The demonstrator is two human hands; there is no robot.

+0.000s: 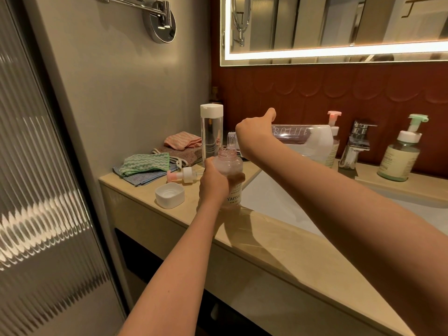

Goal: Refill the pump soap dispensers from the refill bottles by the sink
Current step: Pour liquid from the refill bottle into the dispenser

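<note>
Left hand [213, 183] fingers wrapped around the uncapped dispenser [230, 175] upright on the surface [278, 241]; right hand [252, 134] fingers gripping the refill bottle [305, 139] tipped level, neck over the dispenser's mouth.

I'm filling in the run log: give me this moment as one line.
step: pouring | left hand: holds open dispenser | right hand: tips refill bottle over its mouth | pump, cap: on counter

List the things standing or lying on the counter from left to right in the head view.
Folded cloths → white cap → pink pump head → tall clear bottle → pink-pump dispenser → faucet → green-pump dispenser.
</note>
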